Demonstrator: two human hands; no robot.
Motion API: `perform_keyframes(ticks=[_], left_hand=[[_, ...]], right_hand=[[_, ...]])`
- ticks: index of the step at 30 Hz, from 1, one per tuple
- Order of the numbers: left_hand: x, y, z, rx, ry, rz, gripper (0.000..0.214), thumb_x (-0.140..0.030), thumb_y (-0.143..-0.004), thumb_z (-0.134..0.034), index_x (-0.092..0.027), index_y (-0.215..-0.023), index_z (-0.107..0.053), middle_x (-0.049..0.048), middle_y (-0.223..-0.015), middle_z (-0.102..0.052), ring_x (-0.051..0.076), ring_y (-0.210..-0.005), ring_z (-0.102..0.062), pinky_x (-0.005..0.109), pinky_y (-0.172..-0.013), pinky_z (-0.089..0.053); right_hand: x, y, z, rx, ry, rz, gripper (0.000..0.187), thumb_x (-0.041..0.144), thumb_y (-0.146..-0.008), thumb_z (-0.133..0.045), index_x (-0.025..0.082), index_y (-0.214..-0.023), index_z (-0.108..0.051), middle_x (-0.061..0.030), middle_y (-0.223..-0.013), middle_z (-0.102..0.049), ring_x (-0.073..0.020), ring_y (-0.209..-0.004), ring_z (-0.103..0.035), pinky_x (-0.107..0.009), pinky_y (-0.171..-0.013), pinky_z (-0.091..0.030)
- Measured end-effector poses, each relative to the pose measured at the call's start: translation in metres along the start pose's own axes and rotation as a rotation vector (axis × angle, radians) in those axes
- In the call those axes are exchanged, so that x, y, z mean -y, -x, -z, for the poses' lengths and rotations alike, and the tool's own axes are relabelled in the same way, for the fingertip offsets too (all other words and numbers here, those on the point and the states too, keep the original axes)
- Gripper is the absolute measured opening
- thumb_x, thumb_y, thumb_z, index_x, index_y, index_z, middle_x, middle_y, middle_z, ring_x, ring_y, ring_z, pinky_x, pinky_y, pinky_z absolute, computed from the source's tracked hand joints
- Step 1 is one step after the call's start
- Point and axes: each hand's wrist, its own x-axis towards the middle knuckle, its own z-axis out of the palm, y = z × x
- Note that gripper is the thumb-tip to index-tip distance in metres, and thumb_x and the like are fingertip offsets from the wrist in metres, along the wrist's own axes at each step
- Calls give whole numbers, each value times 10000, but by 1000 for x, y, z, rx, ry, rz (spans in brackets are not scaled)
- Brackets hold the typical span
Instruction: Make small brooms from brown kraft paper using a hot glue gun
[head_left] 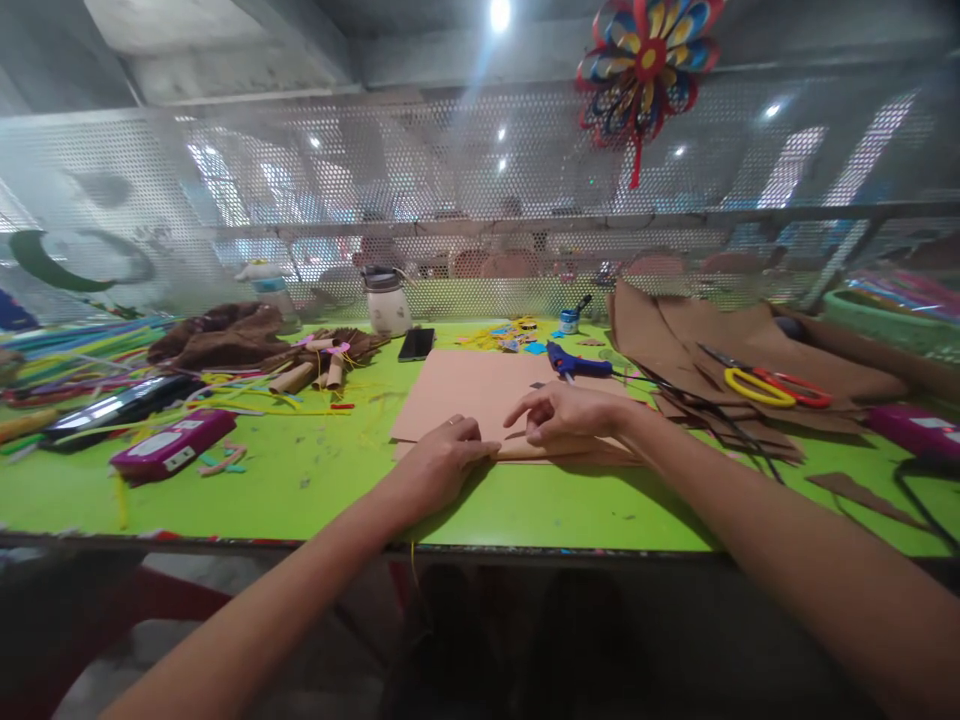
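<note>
A sheet of brown paper (469, 385) lies in front of me, its near edge folded or rolled into a narrow strip. My left hand (442, 462) is closed at the left part of this strip, fingers pressed together on the paper. Over the right part is my right hand (566, 408), its index finger and thumb apart and bent down toward the sheet; nothing shows between them. Whether its fingertips touch the paper I cannot tell. Just behind the right hand, a blue glue gun (581, 365) rests by the sheet.
Scissors (776, 388) lie on stacked brown paper (675, 340) at the right. A phone (417, 345), a jar (386, 305) and paper rolls (296, 376) stand or lie behind. Purple power strips (176, 445) are at both sides. A cable (739, 430) runs across the right.
</note>
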Motion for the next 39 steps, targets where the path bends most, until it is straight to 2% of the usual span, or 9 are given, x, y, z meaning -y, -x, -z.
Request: perform_keyframes(ticks=[7,12,18,22,26,30,33,36,39], left_hand=[[1,-1,1,-5,10,-11,310,-224,-956,-408,-194,-1025,-708,59,-775,-556,151,-718,-497,247,-625,-368],[5,0,-1,7,-4,-19,304,-209,-951,-418,-219,-1043,-708,53,-763,-544,154,-718,-492,246,-625,-357],[6,-1,-1,12,-14,-12,303,-246,-954,-423,-212,-1027,-715,53,-753,-547,152,-706,-489,245,-603,-341],[5,-1,0,7,10,-11,323,-239,-958,-401,-202,-1044,-710,57,-759,-550,152,-712,-500,243,-619,-365],[6,-1,0,22,6,-14,323,-257,-961,-401,-203,-1028,-712,59,-773,-554,151,-705,-507,244,-618,-373],[7,-1,0,28,12,-23,328,-291,-962,-405,-196,-1029,-712,68,-792,-562,156,-730,-524,248,-638,-394],[9,-1,-1,10,23,-37,327,-274,-963,-400,-196,-1049,-706,70,-796,-570,157,-740,-530,250,-644,-404],[9,-1,0,8,13,-42,323,-254,-961,-402,-195,-1053,-706,70,-792,-572,158,-734,-529,249,-634,-404],[8,-1,2,0,1,-46,311,-242,-956,-413,-201,-1060,-703,69,-800,-576,157,-737,-530,248,-639,-408]], right_hand=[[1,8,-7,-96,-20,24,301,256,-692,-648,137,-964,-697,25,-676,-550,-110,-648,-464,-230,-598,-364],[-2,16,-11,-96,-127,6,342,300,-693,-668,137,-993,-678,18,-711,-568,-109,-647,-486,-235,-606,-371],[-15,33,3,-35,-6,-1,393,342,-712,-669,136,-1047,-676,6,-720,-580,-118,-657,-496,-238,-612,-377],[-17,53,13,-65,61,-46,373,342,-737,-647,133,-1045,-677,-20,-755,-619,-139,-702,-541,-252,-651,-411],[-11,72,13,-98,196,-125,287,352,-751,-617,136,-917,-710,-47,-788,-668,-160,-722,-573,-256,-652,-424],[-3,83,12,-116,289,-161,221,323,-750,-602,148,-809,-724,-38,-714,-669,-153,-645,-556,-246,-577,-388],[4,78,13,-290,374,-137,251,338,-778,-568,142,-802,-724,-48,-713,-667,-158,-638,-544,-257,-569,-365],[9,60,11,-458,418,-105,367,419,-854,-479,126,-826,-697,-60,-720,-644,-161,-637,-509,-272,-567,-328],[13,38,2,-393,441,-60,376,436,-885,-458,149,-780,-676,-40,-700,-630,-155,-624,-488,-267,-562,-316]])
